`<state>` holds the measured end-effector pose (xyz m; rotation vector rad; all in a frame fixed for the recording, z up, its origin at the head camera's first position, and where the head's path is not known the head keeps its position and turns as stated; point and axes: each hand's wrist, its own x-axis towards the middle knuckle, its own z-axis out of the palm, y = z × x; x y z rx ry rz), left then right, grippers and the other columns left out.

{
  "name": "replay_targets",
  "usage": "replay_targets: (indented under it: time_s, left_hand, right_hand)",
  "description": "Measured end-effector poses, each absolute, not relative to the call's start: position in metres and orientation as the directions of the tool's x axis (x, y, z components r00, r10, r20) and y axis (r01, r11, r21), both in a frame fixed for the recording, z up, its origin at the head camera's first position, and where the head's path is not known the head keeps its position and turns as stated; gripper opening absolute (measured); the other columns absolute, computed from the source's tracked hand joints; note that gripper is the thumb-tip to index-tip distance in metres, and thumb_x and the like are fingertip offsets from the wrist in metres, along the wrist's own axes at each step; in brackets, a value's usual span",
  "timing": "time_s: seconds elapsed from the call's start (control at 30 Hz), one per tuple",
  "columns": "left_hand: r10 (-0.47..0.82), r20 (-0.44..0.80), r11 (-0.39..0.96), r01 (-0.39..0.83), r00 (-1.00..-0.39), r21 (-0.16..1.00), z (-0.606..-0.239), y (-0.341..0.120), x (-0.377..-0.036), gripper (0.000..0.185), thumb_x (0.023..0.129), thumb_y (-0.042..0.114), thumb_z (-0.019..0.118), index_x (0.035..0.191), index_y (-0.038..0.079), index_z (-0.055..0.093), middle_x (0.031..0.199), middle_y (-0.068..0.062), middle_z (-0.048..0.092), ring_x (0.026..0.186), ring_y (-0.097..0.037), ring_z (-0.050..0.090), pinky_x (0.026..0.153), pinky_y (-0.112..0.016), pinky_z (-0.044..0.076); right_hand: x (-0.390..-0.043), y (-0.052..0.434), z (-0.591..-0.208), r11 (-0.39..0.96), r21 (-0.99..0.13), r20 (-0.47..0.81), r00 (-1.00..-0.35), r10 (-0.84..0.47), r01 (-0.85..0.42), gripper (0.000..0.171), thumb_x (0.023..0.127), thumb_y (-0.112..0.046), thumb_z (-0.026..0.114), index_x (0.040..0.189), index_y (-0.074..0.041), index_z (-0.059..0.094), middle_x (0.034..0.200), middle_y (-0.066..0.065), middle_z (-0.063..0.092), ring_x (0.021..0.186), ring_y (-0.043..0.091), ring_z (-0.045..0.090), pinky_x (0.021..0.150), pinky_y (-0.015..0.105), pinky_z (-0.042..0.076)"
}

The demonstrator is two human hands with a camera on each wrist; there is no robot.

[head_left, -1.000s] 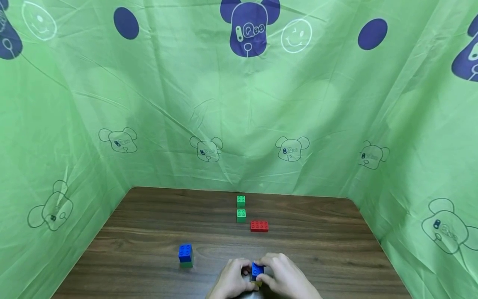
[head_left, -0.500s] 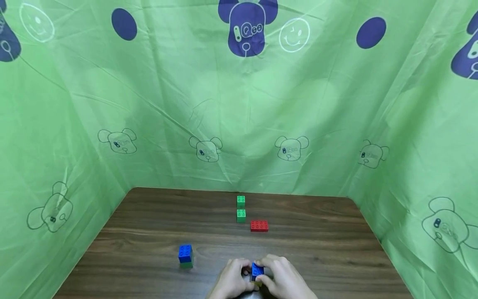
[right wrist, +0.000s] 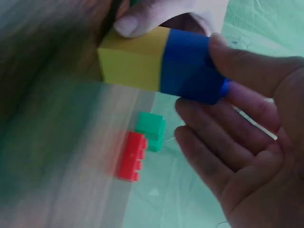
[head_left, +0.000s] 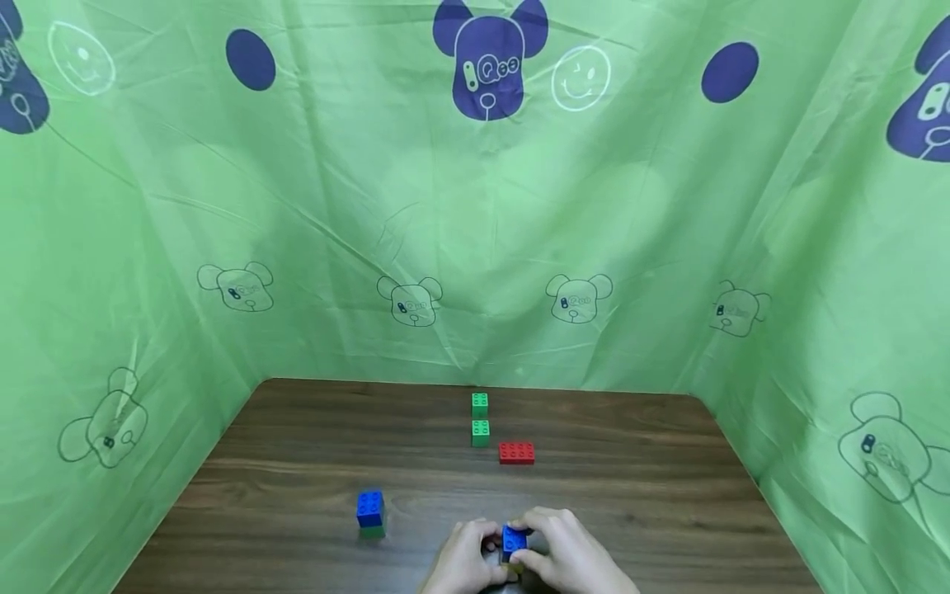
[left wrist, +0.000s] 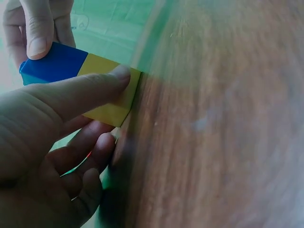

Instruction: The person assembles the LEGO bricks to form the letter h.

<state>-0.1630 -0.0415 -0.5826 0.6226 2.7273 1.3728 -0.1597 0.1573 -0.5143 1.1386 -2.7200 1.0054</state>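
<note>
At the brown wooden bench (head_left: 653,487), the left hand (head_left: 466,558) pinches a yellow plastic block (right wrist: 130,66) and the right hand (head_left: 567,551) a blue studded plastic block (head_left: 514,539) set on it. Joining the pair seems in hand; the next move likely calls for firm, straight pressure.

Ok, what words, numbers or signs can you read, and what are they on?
"Qee": purple bear-like head, top middle of the green curtain.
Side purple heads: cut off, lettering unclear.
Small outlined heads: lettering too faint to read surely.
White smiley faces: no words.
Held blue brick, yellow brick, and other bricks: no readable text.
</note>
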Motion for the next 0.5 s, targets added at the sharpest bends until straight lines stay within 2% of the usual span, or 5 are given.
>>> replay_targets:
  time_s: [0.27,0.4,0.5]
  left_hand:
    - [0.382,0.194,0.550,0.391,-0.904,0.738,-0.5834,-0.0430,-0.1637,0.031,0.059,0.026,0.086,0.083,0.026,0.067,0.074,0.015,0.056,0.067,0.004,0.047,0.059,-0.013,0.038]
    - [0.443,0.258,0.537,0.484,-0.859,0.690,-0.5819,-0.0434,-0.1629,0.030,0.062,0.021,0.083,0.087,0.023,0.065,0.076,0.014,0.056,0.067,0.004,0.048,0.058,-0.012,0.039]
    - [0.488,0.246,0.499,0.499,-0.838,0.709,-0.5808,-0.0447,-0.1606,0.030,0.067,0.016,0.080,0.092,0.022,0.064,0.077,0.015,0.056,0.069,0.005,0.049,0.059,-0.012,0.041]
  right_hand:
    - [-0.1626,0.1575,-0.5220,0.475,-0.565,0.269,-0.695,-0.667,-0.675,0.026,0.088,-0.028,0.065,0.111,-0.016,0.061,0.103,-0.004,0.068,0.094,0.004,0.064,0.071,0.025,0.055]
    - [-0.1625,0.1575,-0.5203,0.475,-0.570,0.260,-0.696,-0.669,-0.670,0.026,0.088,-0.028,0.066,0.111,-0.017,0.060,0.102,-0.007,0.067,0.092,0.001,0.063,0.071,0.024,0.054]
    - [-0.1612,0.1598,-0.5190,0.471,-0.575,0.241,-0.689,-0.683,-0.669,0.026,0.088,-0.029,0.065,0.112,-0.018,0.062,0.102,-0.010,0.066,0.092,-0.001,0.062,0.071,0.023,0.054]
